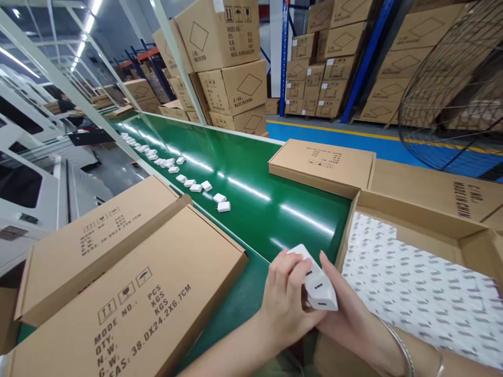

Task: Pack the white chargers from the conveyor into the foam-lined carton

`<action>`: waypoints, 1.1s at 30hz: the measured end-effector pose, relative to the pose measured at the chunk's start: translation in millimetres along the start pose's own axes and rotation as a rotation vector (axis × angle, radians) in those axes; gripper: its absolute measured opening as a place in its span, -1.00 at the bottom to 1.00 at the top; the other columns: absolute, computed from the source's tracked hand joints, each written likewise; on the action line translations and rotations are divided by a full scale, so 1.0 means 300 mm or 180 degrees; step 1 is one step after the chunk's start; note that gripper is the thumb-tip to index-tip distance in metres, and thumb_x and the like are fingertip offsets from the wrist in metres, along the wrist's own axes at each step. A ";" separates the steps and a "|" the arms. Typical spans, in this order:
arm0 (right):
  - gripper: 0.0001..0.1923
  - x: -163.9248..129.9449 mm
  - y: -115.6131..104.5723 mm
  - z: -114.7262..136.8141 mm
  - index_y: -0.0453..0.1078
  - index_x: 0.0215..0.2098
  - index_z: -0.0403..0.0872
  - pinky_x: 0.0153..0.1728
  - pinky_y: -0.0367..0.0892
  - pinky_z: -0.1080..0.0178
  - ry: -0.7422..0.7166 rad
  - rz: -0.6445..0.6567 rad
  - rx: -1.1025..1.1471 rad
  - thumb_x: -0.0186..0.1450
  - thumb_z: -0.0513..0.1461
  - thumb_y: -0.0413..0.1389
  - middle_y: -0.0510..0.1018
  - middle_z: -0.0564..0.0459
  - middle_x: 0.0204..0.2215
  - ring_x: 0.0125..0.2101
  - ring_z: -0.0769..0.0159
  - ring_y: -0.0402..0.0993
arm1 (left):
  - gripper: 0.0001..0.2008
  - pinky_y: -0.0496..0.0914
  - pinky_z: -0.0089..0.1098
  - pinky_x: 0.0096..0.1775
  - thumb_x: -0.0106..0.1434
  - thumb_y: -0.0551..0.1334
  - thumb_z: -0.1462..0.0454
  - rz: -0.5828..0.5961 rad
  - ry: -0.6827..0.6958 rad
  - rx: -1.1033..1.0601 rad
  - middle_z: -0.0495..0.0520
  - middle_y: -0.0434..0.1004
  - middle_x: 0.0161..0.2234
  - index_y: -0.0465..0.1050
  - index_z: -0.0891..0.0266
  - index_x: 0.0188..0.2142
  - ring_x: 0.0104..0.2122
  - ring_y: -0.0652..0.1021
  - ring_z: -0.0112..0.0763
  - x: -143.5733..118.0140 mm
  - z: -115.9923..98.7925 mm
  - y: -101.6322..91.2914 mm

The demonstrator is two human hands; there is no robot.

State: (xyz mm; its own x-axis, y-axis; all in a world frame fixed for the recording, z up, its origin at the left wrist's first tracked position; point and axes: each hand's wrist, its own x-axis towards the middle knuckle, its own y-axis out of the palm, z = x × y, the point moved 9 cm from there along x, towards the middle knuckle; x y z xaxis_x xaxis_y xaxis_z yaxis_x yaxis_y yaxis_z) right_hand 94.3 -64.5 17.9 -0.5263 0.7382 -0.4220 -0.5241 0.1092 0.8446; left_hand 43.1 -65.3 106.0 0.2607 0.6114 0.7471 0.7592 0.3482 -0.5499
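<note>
Several white USB charger plugs [320, 287] are held side by side in a short row, their slot-like ports turned up. My left hand [281, 296] is closed around the row from the left, with its fingers curled over the top. From the right, my right hand [348, 309] presses its palm and fingers against the same plugs. Just right of my hands stands an open carton [418, 205], holding closely packed rows of white chargers [416, 277] with dark slots. More loose white chargers [223, 207] lie scattered along the green conveyor belt [251, 220].
Two closed flat cartons [149, 293] [102, 235] lie at the left. Another flat carton [322, 159] sits across the belt's far side. Stacked boxes [236, 89] and a wire fan guard [451, 89] stand beyond. A metal post [181, 63] rises beside the belt.
</note>
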 end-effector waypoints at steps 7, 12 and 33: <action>-0.57 -0.015 -0.045 0.065 0.39 -0.34 -0.07 -0.42 0.26 0.26 0.0087 -0.0258 -0.0524 0.24 0.09 -0.07 0.47 0.08 -0.57 -0.50 0.31 0.39 | -0.34 0.23 -0.01 0.02 -0.15 0.17 0.31 0.0730 -0.0272 -0.0496 0.18 0.33 -0.14 0.07 0.25 0.02 -0.12 0.38 -0.18 0.028 -0.023 0.026; -0.53 -0.014 -0.062 0.027 0.26 -0.59 -0.11 -0.56 0.17 0.36 0.0241 -0.0589 -0.0505 0.18 0.11 -0.01 0.38 0.11 -0.70 -0.63 0.40 0.32 | -0.29 0.17 0.04 0.05 -0.18 0.17 0.31 0.0851 -0.0229 -0.0674 0.20 0.28 -0.12 0.03 0.27 0.04 -0.09 0.35 -0.15 -0.016 -0.049 0.062; -0.60 -0.036 -0.084 0.047 0.19 -0.48 -0.03 -0.77 0.04 0.44 -0.0129 -0.0571 -0.1057 0.24 0.09 -0.16 0.30 0.19 -0.74 -0.77 0.45 0.26 | -0.71 0.30 -0.29 -0.09 0.33 -0.12 0.18 0.0972 -0.1817 -0.0652 0.12 0.30 -0.10 0.18 0.19 -0.04 -0.11 0.37 -0.35 -0.070 0.362 0.147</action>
State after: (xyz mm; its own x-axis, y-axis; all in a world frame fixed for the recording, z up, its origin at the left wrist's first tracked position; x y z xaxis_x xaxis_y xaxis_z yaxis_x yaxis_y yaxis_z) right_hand 122.6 -65.7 5.8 -0.3830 0.7534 -0.5345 -0.7975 0.0223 0.6029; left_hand 6.2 14.4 25.5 0.1683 0.9599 0.2242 0.8137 -0.0070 -0.5812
